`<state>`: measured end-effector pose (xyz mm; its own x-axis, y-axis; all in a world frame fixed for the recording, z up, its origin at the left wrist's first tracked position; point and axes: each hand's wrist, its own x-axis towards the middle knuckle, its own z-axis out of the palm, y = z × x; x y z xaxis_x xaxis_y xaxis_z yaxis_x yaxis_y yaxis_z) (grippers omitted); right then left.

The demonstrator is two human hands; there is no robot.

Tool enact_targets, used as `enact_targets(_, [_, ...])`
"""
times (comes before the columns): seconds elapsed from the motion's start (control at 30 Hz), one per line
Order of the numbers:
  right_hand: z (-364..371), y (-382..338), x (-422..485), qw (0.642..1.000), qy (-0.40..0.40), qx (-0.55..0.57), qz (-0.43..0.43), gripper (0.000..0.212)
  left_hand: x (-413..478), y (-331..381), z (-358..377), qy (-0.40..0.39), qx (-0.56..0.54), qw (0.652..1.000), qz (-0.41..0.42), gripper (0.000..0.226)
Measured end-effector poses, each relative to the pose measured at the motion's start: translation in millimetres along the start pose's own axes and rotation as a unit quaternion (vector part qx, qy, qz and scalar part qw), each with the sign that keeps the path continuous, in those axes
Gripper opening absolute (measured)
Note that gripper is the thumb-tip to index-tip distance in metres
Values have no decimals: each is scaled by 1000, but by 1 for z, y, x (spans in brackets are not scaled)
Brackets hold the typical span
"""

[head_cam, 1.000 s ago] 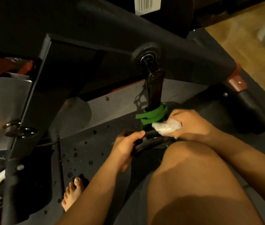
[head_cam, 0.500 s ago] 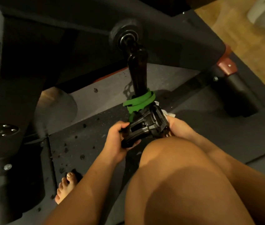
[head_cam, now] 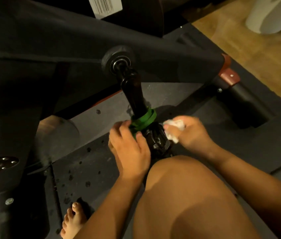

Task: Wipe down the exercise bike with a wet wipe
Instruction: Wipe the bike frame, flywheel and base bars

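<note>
Though blurred, wipe (head_cam: 174, 128) against pedal (head_cam: 157, 139) (crumpled)

The left hand (head_cam: 129, 147) reaches up from below, back toward the camera, with fingers and thumb curled round the pedal (head_cam: 157, 140). The right hand (head_cam: 193, 133) comes in from the right, gripping a bunched wipe (head_cam: 174, 126) against the pedal's other side. A bare knee (head_cam: 188, 187) rises between the forearms, and a bare foot (head_cam: 72, 219) rests at lower left.
</note>
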<state>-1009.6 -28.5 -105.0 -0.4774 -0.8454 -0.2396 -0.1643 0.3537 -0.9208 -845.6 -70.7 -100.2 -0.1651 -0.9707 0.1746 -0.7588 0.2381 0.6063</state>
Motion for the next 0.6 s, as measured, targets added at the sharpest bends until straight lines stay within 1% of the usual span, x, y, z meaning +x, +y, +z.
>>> enact_targets(0.03, [-8, -13, 8, 998, 37, 37, -30, 18, 4, 9, -5, 37, 22, 994, 102, 37])
enact_targets(0.07, [-13, -31, 18, 992, 79, 78, -56, 8, 12, 20, -10, 64, 45, 977, 199, 36])
enact_targets(0.1, [-15, -50, 29, 984, 112, 106, -94, 5, 24, 33, -14, 64, 68, 954, 285, 33])
enact_targets(0.13, [-13, -67, 42, 976, 118, 128, -134, 10, 38, 46, -18, 45, 105, 928, 355, 30])
enact_targets(0.17, [-6, -79, 54, 968, 104, 145, -176, 12, 53, 55, -21, 13, 154, 899, 409, 25])
enact_targets(0.2, [3, -86, 64, 965, 97, 127, -208, 15, 67, 60, -24, -22, 204, 868, 452, 20])
enact_targets(0.23, [9, -88, 75, 961, 110, 85, -237, 18, 80, 62, -29, -62, 256, 830, 492, 16])
enact_targets(0.27, [12, -83, 85, 959, 125, 32, -253, 18, 89, 62, -35, -105, 307, 783, 531, 12])
enact_targets(0.3, [11, -74, 96, 957, 140, -8, -255, 17, 94, 59, -44, -143, 349, 737, 562, 11])
enact_targets(0.33, [6, -66, 102, 959, 154, -30, -237, 15, 100, 59, -54, -157, 381, 699, 584, 12])
enact_targets(0.37, [-1, -57, 107, 961, 177, -33, -212, 12, 108, 67, -67, -142, 400, 684, 593, 17])
enact_targets(0.4, [-8, -47, 111, 960, 214, -33, -176, 10, 120, 79, -80, -108, 415, 684, 590, 22])
enact_targets(0.43, [-14, -36, 116, 957, 252, -25, -139, 9, 133, 91, -92, -84, 443, 689, 568, 31])
enact_targets(0.47, [-16, -27, 118, 952, 289, -33, -95, 7, 148, 103, -101, -76, 470, 690, 545, 43])
enact_targets(0.5, [-18, -24, 117, 949, 306, -48, -58, 4, 161, 115, -107, -97, 487, 685, 533, 56])
enact_targets(0.53, [-20, -25, 116, 956, 289, -25, -44, 6, 173, 126, -108, -144, 487, 679, 530, 65])
enact_targets(0.57, [-18, -31, 112, 965, 254, 15, -64, 13, 182, 135, -101, -198, 472, 678, 528, 72])
enact_targets(0.6, [-6, -37, 110, 972, 205, 81, -79, 19, 189, 143, -89, -241, 465, 671, 524, 74])
